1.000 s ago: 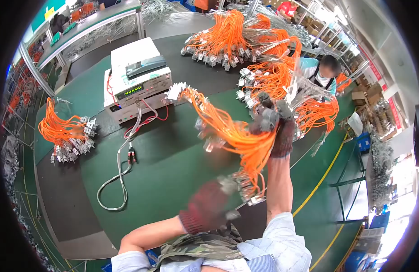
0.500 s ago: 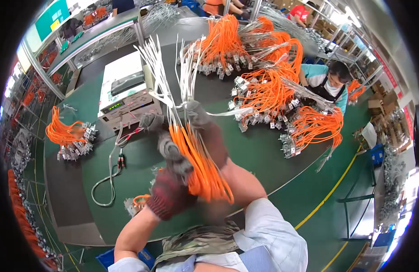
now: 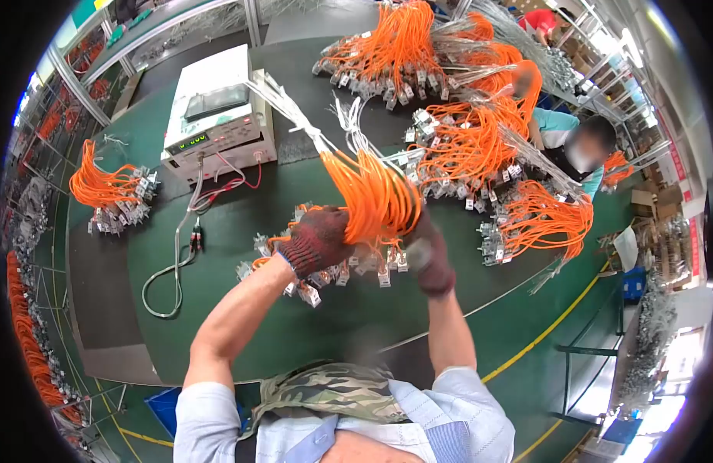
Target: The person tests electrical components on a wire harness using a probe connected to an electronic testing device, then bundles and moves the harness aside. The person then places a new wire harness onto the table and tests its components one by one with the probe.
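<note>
A looped bundle of orange cables (image 3: 372,197) lies on the green table mat (image 3: 217,270), its white wire ends (image 3: 283,108) pointing away toward the tester. My left hand (image 3: 322,235), in a dark red knitted glove, is closed on the left side of the bundle. On the right side, my gloved right hand (image 3: 432,255) touches or adjoins the loops; its fingers are blurred and partly behind the cables. Metal connectors (image 3: 310,292) stick out below and left of the bundle.
A white tester (image 3: 217,116) with a lit display stands behind left, its clip lead (image 3: 177,270) curling over the mat. Orange cable piles (image 3: 109,185) lie far left and at the right (image 3: 545,220). A person (image 3: 576,150) is beyond the right piles.
The bundle, raised between both hands half a second ago, is now lower on the mat with its loops spread. My left hand has moved up and forward; my right hand has shifted to the right.
</note>
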`<state>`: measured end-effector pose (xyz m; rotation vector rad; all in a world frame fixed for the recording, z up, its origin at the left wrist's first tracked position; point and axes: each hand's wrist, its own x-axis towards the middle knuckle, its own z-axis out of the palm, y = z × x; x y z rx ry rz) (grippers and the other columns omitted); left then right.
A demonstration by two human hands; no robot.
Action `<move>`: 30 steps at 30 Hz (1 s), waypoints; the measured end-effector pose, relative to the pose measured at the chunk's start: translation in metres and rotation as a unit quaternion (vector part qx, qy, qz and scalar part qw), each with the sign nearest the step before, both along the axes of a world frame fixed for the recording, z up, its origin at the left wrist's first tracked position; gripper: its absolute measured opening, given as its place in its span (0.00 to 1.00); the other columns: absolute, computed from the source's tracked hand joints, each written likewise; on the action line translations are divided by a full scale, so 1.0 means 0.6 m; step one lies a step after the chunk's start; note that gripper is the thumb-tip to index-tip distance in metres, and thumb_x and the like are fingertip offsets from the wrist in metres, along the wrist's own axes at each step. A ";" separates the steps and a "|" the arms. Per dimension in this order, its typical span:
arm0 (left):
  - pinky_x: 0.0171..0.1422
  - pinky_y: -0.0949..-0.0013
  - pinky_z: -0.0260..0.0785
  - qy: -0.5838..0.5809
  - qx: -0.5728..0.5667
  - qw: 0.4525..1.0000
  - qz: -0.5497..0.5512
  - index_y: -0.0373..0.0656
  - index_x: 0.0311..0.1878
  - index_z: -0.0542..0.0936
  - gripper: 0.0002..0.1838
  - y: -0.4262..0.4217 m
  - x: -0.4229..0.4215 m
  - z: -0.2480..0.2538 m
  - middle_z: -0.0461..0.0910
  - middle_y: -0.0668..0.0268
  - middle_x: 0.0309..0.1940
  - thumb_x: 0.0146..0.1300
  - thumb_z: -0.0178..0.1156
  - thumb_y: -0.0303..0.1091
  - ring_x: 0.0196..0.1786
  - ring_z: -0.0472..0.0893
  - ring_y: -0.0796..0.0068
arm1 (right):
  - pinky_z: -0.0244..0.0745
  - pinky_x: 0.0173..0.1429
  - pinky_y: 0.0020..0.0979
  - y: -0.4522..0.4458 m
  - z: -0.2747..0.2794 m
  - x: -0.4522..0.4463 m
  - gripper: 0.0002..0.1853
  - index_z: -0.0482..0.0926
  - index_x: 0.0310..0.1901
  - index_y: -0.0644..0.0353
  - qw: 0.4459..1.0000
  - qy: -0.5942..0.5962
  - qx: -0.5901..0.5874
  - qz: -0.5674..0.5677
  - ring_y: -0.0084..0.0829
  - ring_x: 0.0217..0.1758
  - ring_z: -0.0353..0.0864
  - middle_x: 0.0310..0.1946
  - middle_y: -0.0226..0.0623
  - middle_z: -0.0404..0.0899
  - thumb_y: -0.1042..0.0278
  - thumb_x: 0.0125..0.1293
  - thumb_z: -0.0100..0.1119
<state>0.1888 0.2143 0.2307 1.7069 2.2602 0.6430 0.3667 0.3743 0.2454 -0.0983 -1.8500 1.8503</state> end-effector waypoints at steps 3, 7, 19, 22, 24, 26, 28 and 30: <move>0.58 0.49 0.82 0.010 0.009 0.999 -0.031 0.50 0.56 0.87 0.23 0.003 0.004 -0.020 0.88 0.58 0.50 0.59 0.73 0.47 0.54 0.86 0.48 | 0.81 0.68 0.40 -0.058 0.013 -0.012 0.54 0.65 0.78 0.64 0.979 -0.051 0.162 -0.116 0.39 0.65 0.85 0.64 0.45 0.83 0.59 0.52 0.87; 0.48 0.50 0.83 0.044 0.029 0.994 -0.099 0.36 0.37 0.86 0.19 -0.001 -0.005 0.022 0.86 0.49 0.38 0.57 0.71 0.46 0.45 0.89 0.47 | 0.82 0.68 0.39 -0.095 0.000 -0.045 0.48 0.68 0.75 0.64 0.985 -0.066 0.016 -0.158 0.32 0.62 0.85 0.61 0.42 0.84 0.62 0.55 0.85; 0.52 0.54 0.83 0.067 0.202 0.964 -0.160 0.55 0.55 0.87 0.20 0.110 -0.129 0.157 0.88 0.57 0.45 0.61 0.71 0.48 0.47 0.88 0.50 | 0.80 0.63 0.42 -0.020 0.166 -0.180 0.38 0.76 0.65 0.62 0.855 0.055 0.311 -0.411 0.45 0.57 0.85 0.56 0.45 0.82 0.63 0.51 0.80; 0.52 0.53 0.83 -0.108 0.306 0.929 -0.178 0.51 0.53 0.88 0.18 0.232 -0.208 0.155 0.90 0.55 0.47 0.64 0.69 0.47 0.47 0.89 0.48 | 0.81 0.63 0.43 0.066 0.212 -0.268 0.37 0.76 0.65 0.63 0.878 0.131 0.213 -0.408 0.46 0.56 0.86 0.53 0.44 0.83 0.63 0.51 0.77; 0.53 0.51 0.82 0.117 0.194 0.972 -0.054 0.48 0.49 0.89 0.17 0.276 -0.235 0.235 0.90 0.52 0.46 0.66 0.69 0.49 0.47 0.89 0.46 | 0.82 0.62 0.44 0.146 0.226 -0.332 0.37 0.76 0.64 0.63 0.869 0.158 0.241 -0.403 0.48 0.56 0.87 0.52 0.47 0.84 0.61 0.53 0.76; 0.52 0.48 0.81 0.182 0.127 0.973 0.068 0.44 0.43 0.89 0.20 0.340 -0.271 0.265 0.90 0.50 0.43 0.64 0.69 0.53 0.46 0.89 0.44 | 0.83 0.62 0.46 0.236 0.229 -0.402 0.39 0.74 0.66 0.63 0.881 0.148 0.256 -0.369 0.52 0.58 0.88 0.55 0.54 0.85 0.55 0.55 0.76; 0.53 0.47 0.81 0.213 0.107 0.964 0.116 0.41 0.47 0.88 0.22 0.401 -0.307 0.254 0.89 0.47 0.44 0.64 0.71 0.52 0.48 0.89 0.44 | 0.83 0.62 0.48 0.354 0.213 -0.484 0.46 0.69 0.71 0.63 0.875 0.047 0.327 -0.354 0.56 0.61 0.87 0.58 0.60 0.85 0.48 0.56 0.79; 0.59 0.47 0.80 0.307 0.193 0.917 0.163 0.41 0.61 0.80 0.25 0.412 -0.293 0.166 0.85 0.48 0.53 0.66 0.69 0.43 0.58 0.84 0.43 | 0.81 0.67 0.47 0.434 0.147 -0.536 0.51 0.62 0.77 0.63 0.823 -0.074 0.400 -0.397 0.57 0.66 0.84 0.62 0.58 0.84 0.48 0.59 0.80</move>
